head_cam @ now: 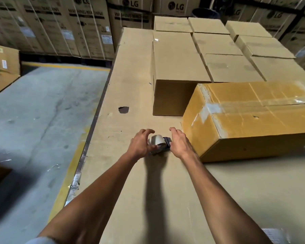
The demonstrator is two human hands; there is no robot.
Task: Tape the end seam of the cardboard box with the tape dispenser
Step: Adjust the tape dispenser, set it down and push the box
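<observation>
A tape dispenser (pixel 159 144) with a pale roll of tape and a dark frame lies on the cardboard-covered work surface (pixel 130 103). My left hand (pixel 142 142) hovers at its left side, fingers spread and curled, thumb touching the frame. My right hand (pixel 180 142) reaches in from the right with fingers apart, its thumb side against the dispenser's dark end. The yellow-brown cardboard box (pixel 250 120) lies on its side just right of my right hand, clear tape along its top seam and over its near end.
Plain brown boxes (pixel 176 67) stand in rows behind the yellow box. Stacked washing machine cartons (pixel 84 27) line the back wall. The surface's left edge (pixel 93 124) drops to a concrete floor (pixel 39 120) with a yellow line. A small hole (pixel 123 110) marks the cardboard.
</observation>
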